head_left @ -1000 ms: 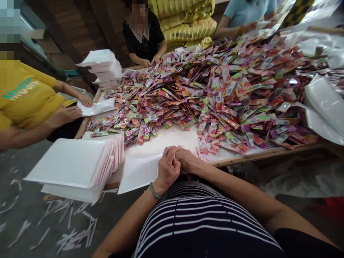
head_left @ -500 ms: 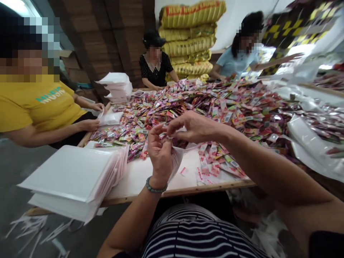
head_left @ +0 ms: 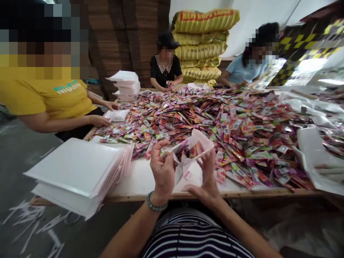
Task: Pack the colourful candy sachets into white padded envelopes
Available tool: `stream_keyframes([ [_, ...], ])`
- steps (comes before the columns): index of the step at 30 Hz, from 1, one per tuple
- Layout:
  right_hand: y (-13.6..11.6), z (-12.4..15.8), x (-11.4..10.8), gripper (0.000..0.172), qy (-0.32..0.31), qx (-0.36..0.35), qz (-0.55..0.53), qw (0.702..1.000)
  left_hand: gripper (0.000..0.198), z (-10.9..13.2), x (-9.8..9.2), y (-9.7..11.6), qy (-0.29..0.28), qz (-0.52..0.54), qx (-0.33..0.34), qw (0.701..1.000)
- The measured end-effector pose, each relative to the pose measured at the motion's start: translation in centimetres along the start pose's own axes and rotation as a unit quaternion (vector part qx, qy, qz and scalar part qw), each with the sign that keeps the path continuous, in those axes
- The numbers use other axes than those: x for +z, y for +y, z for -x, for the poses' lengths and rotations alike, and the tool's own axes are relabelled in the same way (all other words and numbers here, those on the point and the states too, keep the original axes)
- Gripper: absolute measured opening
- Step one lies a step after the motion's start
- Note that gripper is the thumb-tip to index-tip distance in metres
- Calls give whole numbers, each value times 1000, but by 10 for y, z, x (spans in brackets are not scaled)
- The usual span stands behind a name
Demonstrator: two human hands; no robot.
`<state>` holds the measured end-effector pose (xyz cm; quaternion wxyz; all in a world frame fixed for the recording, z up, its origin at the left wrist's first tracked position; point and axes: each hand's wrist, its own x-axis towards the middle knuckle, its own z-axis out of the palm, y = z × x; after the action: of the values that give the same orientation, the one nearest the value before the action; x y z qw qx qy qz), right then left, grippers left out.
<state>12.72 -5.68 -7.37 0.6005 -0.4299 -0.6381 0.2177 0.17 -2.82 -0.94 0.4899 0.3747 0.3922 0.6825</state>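
Observation:
My left hand [head_left: 162, 171] and my right hand [head_left: 207, 171] hold a white mailer bag [head_left: 191, 150] open between them, just above the table's near edge. The left hand pinches the bag's left lip; the right hand's fingers grip the right side. Several coloured sachets show inside the bag's mouth. Right behind the bag lies a big heap of coloured sachets [head_left: 223, 114] spread over the wooden table [head_left: 242, 194].
A stack of white mailer bags [head_left: 77, 172] sits at my left on the table corner, another stack [head_left: 125, 84] at the far left. Three people work around the table. Yellow sacks [head_left: 201, 43] are piled behind. White plastic sheets [head_left: 314, 150] lie at right. Paper strips litter the floor.
My hands rose from the table's edge, where they were together. The right hand went out to the heap and came back, and both now hold the bag open with sachets inside. The view tilted up.

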Motion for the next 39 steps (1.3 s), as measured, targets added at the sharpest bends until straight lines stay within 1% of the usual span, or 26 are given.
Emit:
stream_keyframes([
  [1, 8, 9, 10, 127, -14, 19, 6, 1000, 31, 5, 4, 0, -3, -1, -11, 1000],
  [2, 14, 14, 17, 129, -24, 41, 13, 999, 31, 9, 8, 0, -13, -7, -20, 1000],
  [3, 20, 14, 22, 124, -25, 68, 14, 997, 32, 13, 11, -1, -34, -17, -27, 999],
  [4, 26, 12, 25, 114, -17, 97, 8, 995, 33, 15, 11, -2, -61, -31, -31, 997],
  [5, 32, 8, 24, 98, -6, 128, -7, 992, 34, 15, 10, -3, -85, -51, -24, 995],
  [7, 44, 1, 19, 62, 9, 183, -57, 981, 46, 6, -2, -7, -107, -115, 29, 987],
  [8, 50, -2, 15, 49, 12, 202, -90, 975, 58, -3, -12, -10, -104, -156, 69, 980],
  [10, 61, -4, 7, 38, 2, 220, -159, 963, 92, -26, -36, -20, -100, -244, 132, 956],
  [11, 64, -5, 5, 36, -13, 222, -187, 957, 102, -38, -48, -26, -122, -275, 125, 945],
  [12, 66, -6, 3, 36, -32, 222, -209, 952, 102, -50, -58, -32, -164, -289, 93, 938],
  [14, 63, -12, 0, 35, -79, 214, -232, 946, 90, -66, -69, -42, -249, -281, -5, 927],
  [15, 58, -17, -2, 35, -96, 206, -235, 945, 82, -70, -70, -45, -268, -269, -46, 924],
  [16, 51, -25, -5, 35, -104, 194, -238, 946, 76, -71, -68, -46, -264, -262, -68, 926],
  [18, 36, -42, -15, 39, -111, 166, -251, 947, 70, -68, -59, -44, -200, -270, -49, 940],
  [20, 24, -58, -26, 57, -110, 135, -255, 951, 70, -61, -51, -39, -133, -287, 3, 949],
  [21, 22, -62, -30, 68, -105, 124, -246, 956, 72, -57, -50, -39, -120, -291, 19, 949],
  [22, 23, -64, -32, 75, -99, 122, -230, 961, 74, -54, -50, -40, -125, -287, 24, 950],
  [23, 27, -64, -33, 76, -95, 130, -208, 965, 75, -52, -51, -44, -145, -275, 18, 950],
  [26, 47, -52, -24, 55, -106, 186, -166, 963, 73, -50, -59, -61, -236, -243, -28, 941],
  [28, 54, -45, -19, 45, -108, 212, -173, 956, 61, -51, -59, -65, -266, -247, -69, 929],
  [29, 52, -44, -18, 42, -100, 214, -184, 954, 56, -51, -56, -61, -268, -250, -85, 927],
  [31, 39, -51, -25, 39, -86, 208, -202, 953, 52, -51, -46, -42, -265, -245, -89, 928],
  [33, 20, -64, -37, 39, -86, 190, -209, 955, 53, -51, -34, -18, -278, -239, -63, 928],
  [35, 8, -73, -48, 40, -102, 166, -204, 960, 51, -51, -30, -4, -306, -257, -43, 916],
  [37, 10, -71, -51, 42, -129, 161, -200, 958, 52, -50, -33, -10, -324, -273, -29, 905],
  [39, 26, -58, -46, 47, -139, 191, -204, 950, 62, -49, -42, -30, -320, -277, -20, 906],
])
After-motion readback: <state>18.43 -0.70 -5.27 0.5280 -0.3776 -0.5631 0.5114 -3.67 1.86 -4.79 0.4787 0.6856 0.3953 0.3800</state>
